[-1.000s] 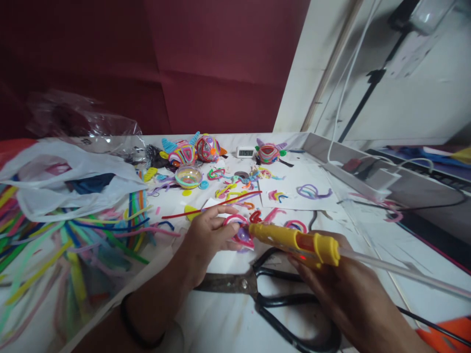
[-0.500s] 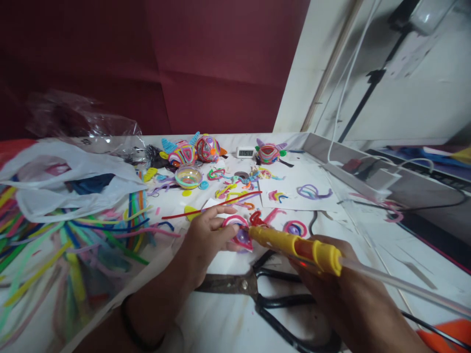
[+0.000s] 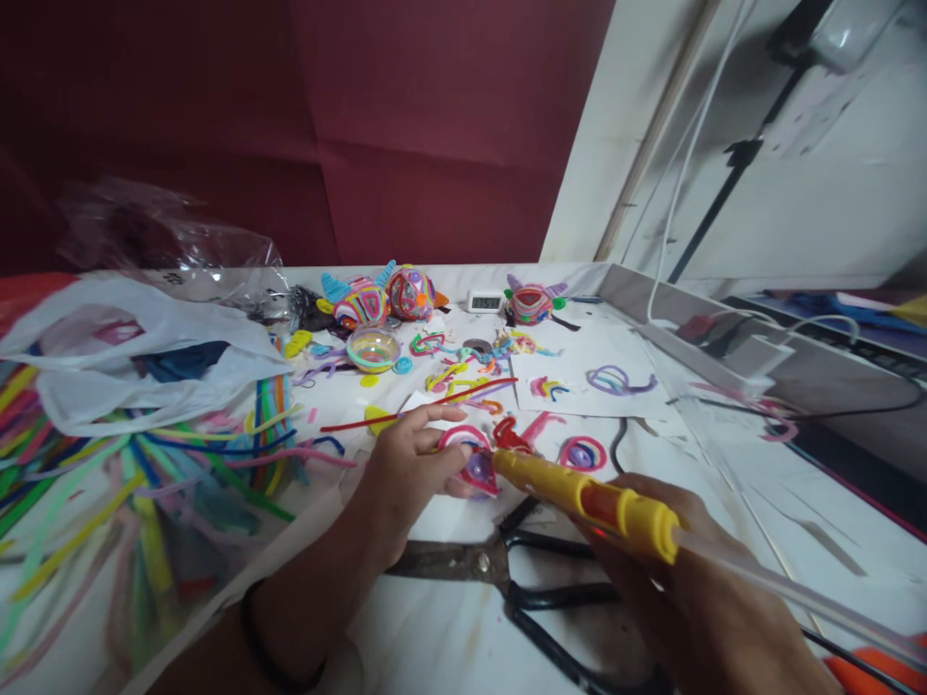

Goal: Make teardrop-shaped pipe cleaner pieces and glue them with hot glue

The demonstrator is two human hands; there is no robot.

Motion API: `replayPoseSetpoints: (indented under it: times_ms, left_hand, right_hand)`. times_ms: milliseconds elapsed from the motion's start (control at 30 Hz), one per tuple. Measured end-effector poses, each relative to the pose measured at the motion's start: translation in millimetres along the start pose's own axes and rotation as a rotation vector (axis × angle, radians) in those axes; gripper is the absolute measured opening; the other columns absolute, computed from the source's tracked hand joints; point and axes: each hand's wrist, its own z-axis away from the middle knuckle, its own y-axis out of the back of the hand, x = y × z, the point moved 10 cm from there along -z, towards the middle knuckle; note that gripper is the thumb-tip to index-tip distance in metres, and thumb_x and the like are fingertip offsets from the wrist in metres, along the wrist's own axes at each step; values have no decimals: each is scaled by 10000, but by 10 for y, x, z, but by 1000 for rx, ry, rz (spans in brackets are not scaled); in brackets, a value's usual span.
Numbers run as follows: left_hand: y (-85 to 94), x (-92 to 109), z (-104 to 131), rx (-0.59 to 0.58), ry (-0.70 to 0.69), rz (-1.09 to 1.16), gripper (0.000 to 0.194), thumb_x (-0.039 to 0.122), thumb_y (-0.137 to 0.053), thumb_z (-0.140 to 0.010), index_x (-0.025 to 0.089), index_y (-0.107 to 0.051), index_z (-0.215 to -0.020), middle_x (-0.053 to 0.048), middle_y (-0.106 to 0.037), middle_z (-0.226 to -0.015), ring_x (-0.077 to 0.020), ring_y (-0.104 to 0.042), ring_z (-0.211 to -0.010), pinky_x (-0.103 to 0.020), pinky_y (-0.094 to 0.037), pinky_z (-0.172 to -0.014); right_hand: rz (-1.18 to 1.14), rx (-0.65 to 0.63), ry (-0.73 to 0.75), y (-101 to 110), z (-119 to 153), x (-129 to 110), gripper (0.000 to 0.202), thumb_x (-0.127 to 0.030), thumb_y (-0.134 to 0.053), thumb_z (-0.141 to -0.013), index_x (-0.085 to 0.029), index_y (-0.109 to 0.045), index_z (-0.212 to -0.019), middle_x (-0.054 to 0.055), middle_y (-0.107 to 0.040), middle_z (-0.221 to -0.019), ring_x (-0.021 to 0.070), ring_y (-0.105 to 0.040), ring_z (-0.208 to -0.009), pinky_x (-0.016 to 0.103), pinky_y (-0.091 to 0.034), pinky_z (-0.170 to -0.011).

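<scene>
Between the thumb and fingers of my left hand [image 3: 414,473] is a pink-rimmed teardrop piece [image 3: 479,467] with a purple centre. My right hand [image 3: 673,550] is wrapped round a yellow glue gun [image 3: 557,486], a clear glue stick poking out of its rear. The gun's nozzle points left at the right edge of the pink piece; whether they touch is unclear. Black-handled scissors [image 3: 482,562] lie below both hands. A pink ring with a purple centre [image 3: 581,454] and a red curled pipe cleaner [image 3: 511,434] lie beyond the gun.
Colourful pipe cleaners [image 3: 145,483] and a white plastic bag [image 3: 145,338] cover the left side. Decorated balls [image 3: 411,292], a small digital clock [image 3: 485,301] and a clear bowl [image 3: 373,349] stand at the back. A power strip [image 3: 695,357] lies at the right.
The glue gun and my right hand have shifted slightly right and down. My left hand keeps its hold on the pink piece, nearly unmoved.
</scene>
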Motion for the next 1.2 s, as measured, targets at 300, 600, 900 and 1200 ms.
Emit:
replayPoseSetpoints:
  times_ms: [300, 600, 900, 1200]
  left_hand:
    - [17, -12, -21, 10, -18, -35, 342, 124, -680, -637, 140, -620, -974, 27, -664, -607, -88, -575, -451, -176, -505, -416]
    - [16, 11, -21, 16, -55, -65, 346, 104, -678, -613, 142, -625, -952, 39, -644, -564, -75, -537, -379, -162, -461, -379]
    - [12, 44, -2, 27, -78, -119, 335, 77, -627, -626, 134, -616, -955, 51, -631, -568, -83, -552, -405, -174, -478, -386]
    - [24, 56, 4, 44, -68, -105, 323, 72, -635, -623, 128, -621, -941, 41, -650, -586, -82, -557, -409, -167, -482, -374]
  right_hand:
    - [137, -44, 80, -86, 132, -22, 268, -397, -450, -931, -249, -504, -1147, 88, -614, -887, 196, -628, -620, 290, -497, -458]
    - [105, -25, 191, -26, 77, -215, 235, -297, -498, -908, -227, -474, -1132, 66, -630, -851, 201, -582, -656, 291, -491, -512]
    - [132, -26, 198, 1, 63, -267, 179, -320, -425, -943, -230, -470, -1091, 29, -602, -751, 183, -559, -592, 269, -474, -461]
    - [150, -7, 169, -14, 100, -180, 204, -350, -452, -937, -228, -484, -1097, 60, -625, -838, 179, -589, -636, 266, -492, -494]
